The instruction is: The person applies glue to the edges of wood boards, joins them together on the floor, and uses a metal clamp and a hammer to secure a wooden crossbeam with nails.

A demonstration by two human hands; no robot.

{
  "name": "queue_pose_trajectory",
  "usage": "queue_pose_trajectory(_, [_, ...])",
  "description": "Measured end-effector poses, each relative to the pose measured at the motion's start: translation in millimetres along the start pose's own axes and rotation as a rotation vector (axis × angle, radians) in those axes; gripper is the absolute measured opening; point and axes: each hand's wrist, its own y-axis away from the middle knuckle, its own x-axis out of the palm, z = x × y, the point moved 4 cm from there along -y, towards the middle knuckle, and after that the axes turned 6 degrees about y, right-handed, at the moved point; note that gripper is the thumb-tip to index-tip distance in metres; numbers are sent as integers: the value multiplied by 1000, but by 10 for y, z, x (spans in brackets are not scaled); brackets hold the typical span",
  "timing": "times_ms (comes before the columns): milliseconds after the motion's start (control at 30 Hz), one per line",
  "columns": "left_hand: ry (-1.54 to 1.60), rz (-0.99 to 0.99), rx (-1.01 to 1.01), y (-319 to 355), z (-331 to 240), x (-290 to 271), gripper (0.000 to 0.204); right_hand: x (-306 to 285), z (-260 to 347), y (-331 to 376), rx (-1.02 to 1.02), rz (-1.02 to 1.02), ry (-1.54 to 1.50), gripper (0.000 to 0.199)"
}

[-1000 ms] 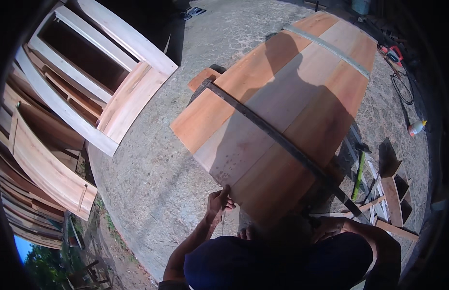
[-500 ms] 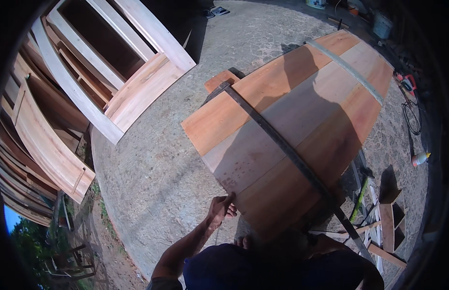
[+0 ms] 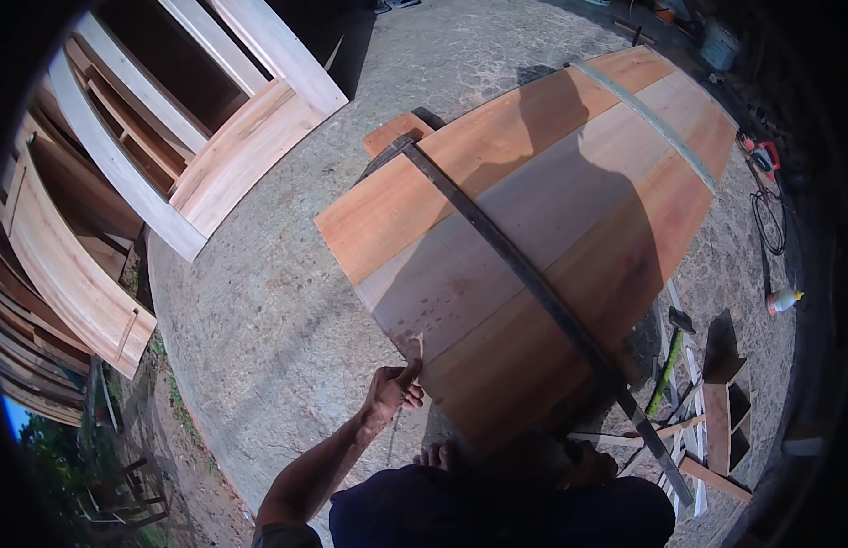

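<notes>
A broad wooden panel (image 3: 497, 237) of several boards lies in front of me, crossed by a long dark bar clamp (image 3: 524, 274) and, farther off, a pale metal bar (image 3: 647, 114). At the panel's near left end, my left hand (image 3: 394, 393) is closed in a pinch against the edge by a board seam. A small pale streak shows on the wood just above its fingertips; what the fingers hold is hidden. My right hand (image 3: 593, 468) is curled in deep shadow below the panel's near side, left of the clamp's lower end, around something dark I cannot make out.
Wooden door frames (image 3: 259, 119) and stacked boards (image 3: 72, 256) stand at the left. A wood block (image 3: 396, 134) sits beneath the clamp's far end. On the right are a red power tool (image 3: 762, 157), a glue bottle (image 3: 783, 301), a hammer (image 3: 668, 365) and wood offcuts (image 3: 716, 420).
The view has shifted, so the panel appears slightly farther left and higher. My left hand stays at the panel edge, where a pale streak now shows. My right hand has come into sight.
</notes>
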Motion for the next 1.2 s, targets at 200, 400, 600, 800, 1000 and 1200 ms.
queue_pose_trajectory(200, [-67, -16, -69, -36, -34, -19, 57, -149, -160, -346, -170, 831, -317, 38])
queue_pose_trajectory(400, [-1329, -71, 842, 593, -792, 1215, 33, -368, 41, 183, -124, -102, -214, 40])
queue_pose_trajectory(600, [-1106, 810, 1809, 920, 408, 2691, 56, -137, 154, 306, 80, -382, 212, 31])
queue_pose_trajectory(800, [-1379, 402, 1679, 824, 1042, 3061, 45, -52, -44, 334, 122, -280, 107, 32])
queue_pose_trajectory(1000, [-1627, 907, 911, 533, 1049, 3379, 35, -177, -392, 154, -44, 318, -321, 32])
queue_pose_trajectory(1200, [-1639, 1173, 946, 282, 1082, 3546, 39, -238, -636, 61, -114, 674, -612, 33])
